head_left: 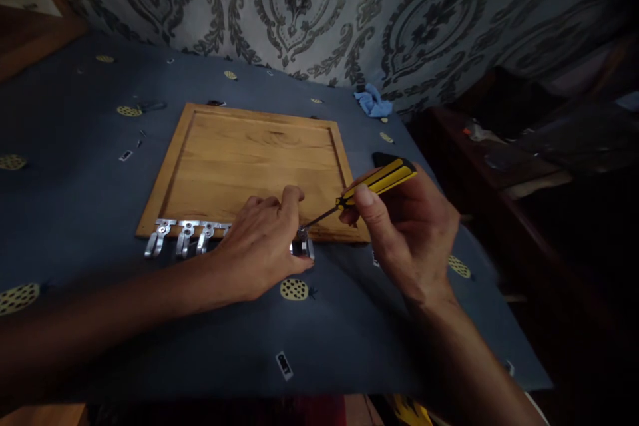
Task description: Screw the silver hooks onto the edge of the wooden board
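A framed wooden board (249,153) lies on the cloth-covered table, with a metal hook rail (188,230) along its near edge. My left hand (262,239) grips the rail's right part, with the thumb by the last hook (310,250) and the fingers over the board; it hides the rail's middle. My right hand (414,233) is closed around a yellow-and-black screwdriver (387,178). The screwdriver slants down to the left, its tip at the rail's right end, beside my left fingers. Whether the tip sits in a screw head is too small to tell.
Small screws (140,138) lie on the blue tablecloth (90,186) left of the board. A crumpled blue cloth (373,102) rests at the back right, and a dark object (383,159) lies behind my right hand. Patterned fabric (299,6) rises behind the table.
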The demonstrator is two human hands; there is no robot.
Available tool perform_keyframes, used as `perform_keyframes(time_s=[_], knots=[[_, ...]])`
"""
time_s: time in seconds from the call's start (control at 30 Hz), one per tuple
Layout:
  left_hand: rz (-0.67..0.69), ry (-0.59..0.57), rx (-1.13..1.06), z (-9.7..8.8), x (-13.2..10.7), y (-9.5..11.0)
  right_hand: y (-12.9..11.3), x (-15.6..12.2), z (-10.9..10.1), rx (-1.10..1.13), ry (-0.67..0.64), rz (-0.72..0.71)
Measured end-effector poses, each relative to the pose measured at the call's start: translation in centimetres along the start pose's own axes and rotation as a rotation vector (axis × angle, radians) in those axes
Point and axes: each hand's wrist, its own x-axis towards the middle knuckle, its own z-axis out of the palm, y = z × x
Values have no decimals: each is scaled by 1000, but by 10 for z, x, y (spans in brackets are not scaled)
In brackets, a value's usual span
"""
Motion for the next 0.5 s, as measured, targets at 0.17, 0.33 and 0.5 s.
perform_keyframes(time_s=[0.17,0.33,0.5], knots=[[-6,-7,3,-3,-1,3,-1,-3,5,15,48,19],[-28,-27,33,-5,0,5,-6,-1,10,229,38,112],[-1,-15,39,-2,1,3,-5,5,2,317,-93,165]])
